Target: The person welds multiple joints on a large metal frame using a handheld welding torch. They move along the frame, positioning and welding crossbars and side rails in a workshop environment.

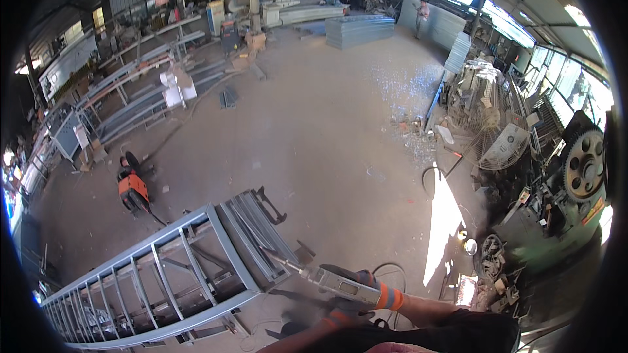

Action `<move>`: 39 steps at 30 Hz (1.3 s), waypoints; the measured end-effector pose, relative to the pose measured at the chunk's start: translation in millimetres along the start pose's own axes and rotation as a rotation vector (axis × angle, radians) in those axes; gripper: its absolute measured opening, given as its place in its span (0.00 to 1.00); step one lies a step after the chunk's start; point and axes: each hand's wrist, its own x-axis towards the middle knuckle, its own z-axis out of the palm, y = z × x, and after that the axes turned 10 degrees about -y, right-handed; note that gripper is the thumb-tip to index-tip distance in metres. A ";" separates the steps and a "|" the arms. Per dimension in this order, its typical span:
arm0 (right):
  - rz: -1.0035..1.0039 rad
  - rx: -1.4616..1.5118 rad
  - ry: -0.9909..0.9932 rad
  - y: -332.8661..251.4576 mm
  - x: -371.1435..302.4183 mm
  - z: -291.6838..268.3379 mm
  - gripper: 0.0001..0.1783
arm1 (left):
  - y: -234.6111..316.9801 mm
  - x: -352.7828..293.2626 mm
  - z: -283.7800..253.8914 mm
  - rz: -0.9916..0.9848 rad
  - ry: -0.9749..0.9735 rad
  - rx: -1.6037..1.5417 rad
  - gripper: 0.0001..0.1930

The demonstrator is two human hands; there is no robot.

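Observation:
A long grey power drill [343, 286] with a chuck and a thin bit lies across the lower middle, its tip pointing left toward a stack of grey metal profiles [252, 238]. Around its rear end is my right hand [367, 280], in a dark glove with an orange cuff. Beneath the tool's body my left hand [348, 306], gloved the same way, appears closed against it; its fingers are mostly hidden. Left of the profiles extends a ladder-like grey metal frame [212, 222] with several crossbars. Whether the bit touches the metal, I cannot tell.
An orange-and-black machine [133, 189] stands on the floor at left. Toothed-wheel machinery [583, 165] and a wire fan guard [500, 147] crowd the right. A cable [400, 271] loops behind my right hand. Another person [422, 16] stands far off near stacked metal sheets [360, 31].

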 end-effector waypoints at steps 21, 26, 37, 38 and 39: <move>0.644 0.133 -0.577 -157.4 361.4 35.0 0.27 | 194.7 -2.1 -191.5 0.635 0.753 -0.244 0.25; 0.577 -0.150 -0.917 -66.3 425.4 133.3 0.20 | 189.7 -43.0 -245.6 0.501 0.827 -0.443 0.27; 1.143 -0.130 -1.142 37.8 453.5 202.0 0.20 | 145.4 -92.3 -294.3 0.626 1.039 -0.952 0.26; 1.162 -0.124 -1.181 43.9 456.0 202.8 0.20 | 140.7 -93.3 -297.9 0.640 1.038 -0.960 0.26; 1.158 -0.126 -1.174 48.9 455.3 204.2 0.21 | 138.2 -96.4 -299.7 0.645 1.035 -0.972 0.26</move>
